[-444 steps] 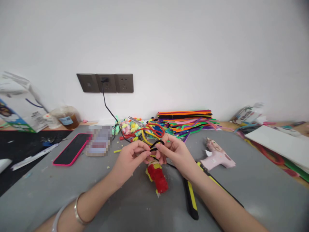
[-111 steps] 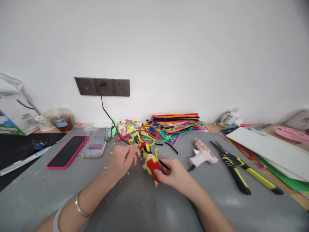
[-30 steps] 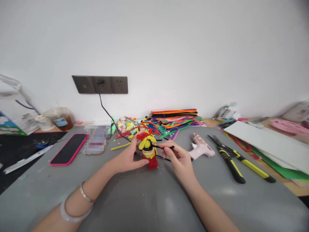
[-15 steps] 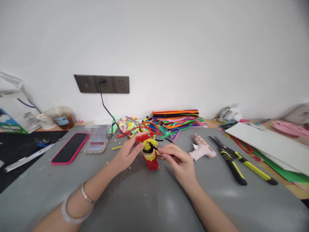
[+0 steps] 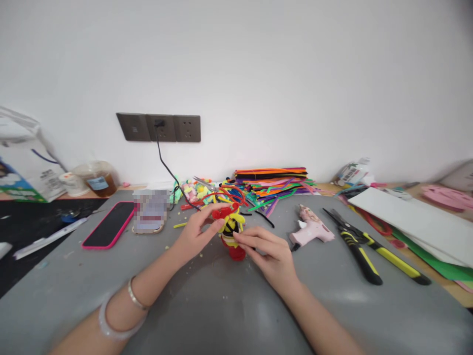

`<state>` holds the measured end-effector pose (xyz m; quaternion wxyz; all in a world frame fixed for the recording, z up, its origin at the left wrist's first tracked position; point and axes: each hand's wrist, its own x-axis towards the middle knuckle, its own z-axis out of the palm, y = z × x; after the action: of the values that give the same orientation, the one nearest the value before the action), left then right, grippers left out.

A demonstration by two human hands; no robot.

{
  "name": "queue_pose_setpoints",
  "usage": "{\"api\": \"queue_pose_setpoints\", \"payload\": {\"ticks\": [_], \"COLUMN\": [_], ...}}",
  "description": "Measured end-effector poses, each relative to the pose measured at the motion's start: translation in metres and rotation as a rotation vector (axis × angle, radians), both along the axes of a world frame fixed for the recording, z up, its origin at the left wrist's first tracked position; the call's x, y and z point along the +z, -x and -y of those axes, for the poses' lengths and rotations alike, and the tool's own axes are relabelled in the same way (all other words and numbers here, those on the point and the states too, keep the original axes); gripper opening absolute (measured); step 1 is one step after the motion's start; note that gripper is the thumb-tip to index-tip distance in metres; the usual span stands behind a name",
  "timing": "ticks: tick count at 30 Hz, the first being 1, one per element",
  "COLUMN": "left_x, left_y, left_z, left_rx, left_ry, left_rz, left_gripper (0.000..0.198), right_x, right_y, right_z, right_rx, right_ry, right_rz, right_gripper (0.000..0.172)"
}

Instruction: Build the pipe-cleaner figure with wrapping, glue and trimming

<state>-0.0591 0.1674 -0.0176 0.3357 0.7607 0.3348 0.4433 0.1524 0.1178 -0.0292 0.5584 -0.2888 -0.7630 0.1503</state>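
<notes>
Figure (image 5: 231, 235) of fuzzy pipe cleaners, upright: round red base, yellow-black head. Left hand (image 5: 194, 237) pinches top, right hand (image 5: 269, 254) pinches middle.

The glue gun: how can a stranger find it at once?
Start at the grey mat. Just right of the right hand lies the glue gun, with yellow-handled cutters beyond it. It is the only pale pink tool there.

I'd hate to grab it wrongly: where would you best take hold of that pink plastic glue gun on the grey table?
The pink plastic glue gun lies flat on its side, beside the yellow-and-black pliers. Probably grip its handle, the short limb pointing toward the right hand, coming down from above.
</notes>
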Motion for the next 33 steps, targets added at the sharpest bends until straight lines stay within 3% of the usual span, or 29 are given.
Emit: {"api": "queue_pose_setpoints", "payload": {"ticks": [12, 17, 21, 27, 33], "left_x": [0.002, 0.005, 0.005, 0.005, 0.009], "left_y": [0.0, 0.001, 0.003, 0.004, 0.002], "left_z": [0.001, 0.003, -0.001, -0.006, -0.002], "left_rx": [-0.032, 0.014, 0.047, 0.11, 0.21], "left_ry": [-0.042, -0.059, -0.018, -0.068, 0.035], "left_rz": [-0.058, -0.053, -0.028, 0.013, -0.004], "left_gripper": [0.046, 0.044, 0.041, 0.03, 0.032], "right_x": [-0.002, -0.003, -0.003, -0.004, -0.008], "right_y": [0.002, -0.001, -0.018, -0.044, -0.06], "right_z": [0.0, -0.001, -0.003, 0.017, 0.036], "right_rx": [-0.052, -0.091, -0.126, -0.098, -0.198], "right_ry": [0.001, 0.162, 0.256, 0.222, 0.183], "right_rz": [-0.022, -0.184, -0.309, 0.259, 0.448], "right_gripper": [0.027, 0.008, 0.017, 0.015, 0.017]}}
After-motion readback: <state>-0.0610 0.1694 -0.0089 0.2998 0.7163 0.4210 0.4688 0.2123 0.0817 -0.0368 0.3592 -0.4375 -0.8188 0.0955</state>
